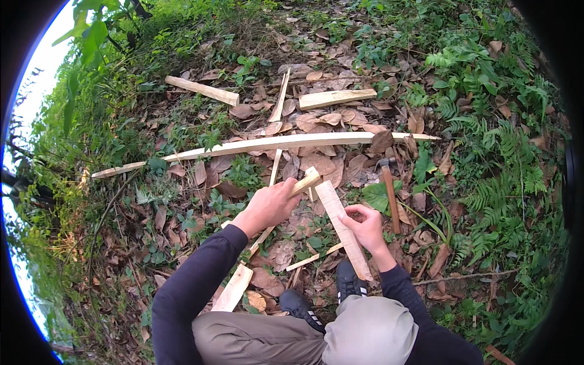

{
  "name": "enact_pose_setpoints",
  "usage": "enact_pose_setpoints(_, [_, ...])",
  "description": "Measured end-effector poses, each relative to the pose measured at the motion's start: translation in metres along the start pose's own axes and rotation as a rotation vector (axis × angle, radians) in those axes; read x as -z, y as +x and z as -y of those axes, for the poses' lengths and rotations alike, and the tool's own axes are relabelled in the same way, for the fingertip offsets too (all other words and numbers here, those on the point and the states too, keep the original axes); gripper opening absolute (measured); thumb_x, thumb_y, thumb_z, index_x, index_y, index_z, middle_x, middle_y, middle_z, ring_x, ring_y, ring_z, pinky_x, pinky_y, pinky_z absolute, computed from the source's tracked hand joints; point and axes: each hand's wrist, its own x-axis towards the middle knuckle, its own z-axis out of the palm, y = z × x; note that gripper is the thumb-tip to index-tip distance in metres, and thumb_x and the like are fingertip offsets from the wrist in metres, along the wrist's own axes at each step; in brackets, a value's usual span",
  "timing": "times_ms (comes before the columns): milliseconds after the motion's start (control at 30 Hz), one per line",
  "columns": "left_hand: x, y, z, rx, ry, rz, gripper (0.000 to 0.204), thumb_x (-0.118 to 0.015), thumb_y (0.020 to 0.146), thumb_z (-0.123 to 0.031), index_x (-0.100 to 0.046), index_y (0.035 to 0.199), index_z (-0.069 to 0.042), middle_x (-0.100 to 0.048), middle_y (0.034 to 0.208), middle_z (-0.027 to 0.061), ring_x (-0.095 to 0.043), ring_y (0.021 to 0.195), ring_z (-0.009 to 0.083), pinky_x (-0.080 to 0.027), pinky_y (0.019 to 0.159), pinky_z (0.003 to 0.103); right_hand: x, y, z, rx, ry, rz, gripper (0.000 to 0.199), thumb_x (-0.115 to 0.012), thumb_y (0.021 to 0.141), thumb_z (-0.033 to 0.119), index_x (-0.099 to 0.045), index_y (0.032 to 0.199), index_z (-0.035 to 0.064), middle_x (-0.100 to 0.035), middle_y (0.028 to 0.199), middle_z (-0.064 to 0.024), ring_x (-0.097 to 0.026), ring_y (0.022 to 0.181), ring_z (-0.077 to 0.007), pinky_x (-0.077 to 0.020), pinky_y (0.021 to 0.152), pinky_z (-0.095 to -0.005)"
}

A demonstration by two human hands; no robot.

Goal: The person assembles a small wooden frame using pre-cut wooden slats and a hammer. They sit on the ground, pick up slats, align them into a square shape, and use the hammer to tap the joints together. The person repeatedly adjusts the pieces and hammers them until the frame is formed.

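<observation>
My left hand [272, 205] is closed round a short wooden stick [306, 180], whose pale end points up and to the right. My right hand [366, 229] pinches the edge of a flat, pale wooden board [342, 226] between thumb and fingers. The board slants from near the stick's end down towards my shoes, its upper end close to the stick. Whether the two pieces touch, I cannot tell. Just right of the board, a hammer [391, 199] with a brown wooden handle lies on the leaves, its head pointing away from me.
A long, thin wooden pole [292, 140] lies across the ground beyond my hands. Farther off are split pieces [204, 90], [337, 98]. Another wood piece [233, 288] lies by my left knee. Dry leaves cover the ground, with ferns [499, 158] on the right.
</observation>
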Motion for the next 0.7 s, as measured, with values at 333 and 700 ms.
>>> enact_pose_setpoints(333, [0.037,0.065,-0.057,-0.174,-0.066,0.070,0.029,-0.058,0.098,-0.030,-0.048,0.103,-0.003,-0.064,0.077,0.0240,-0.066,0.078,0.0433,-0.050,0.068,0.053,0.064,-0.054,0.036,0.097,-0.117,-0.261,0.017,-0.075,0.082,-0.003,-0.067,0.096,-0.0056,-0.062,0.086,-0.0032,-0.060,0.069,-0.0043,-0.0502,0.056,-0.0184])
enact_pose_setpoints(700, [-0.024,0.111,-0.054,-0.386,-0.034,0.185,0.028,-0.061,0.095,-0.031,-0.051,0.103,-0.007,-0.063,0.071,0.0211,-0.063,0.072,0.0438,-0.047,0.065,0.055,0.065,-0.073,0.032,0.181,-0.465,-0.319,0.020,-0.077,0.081,0.002,-0.066,0.097,-0.0049,-0.063,0.085,-0.0070,-0.062,0.061,-0.0112,-0.0505,0.052,-0.0253])
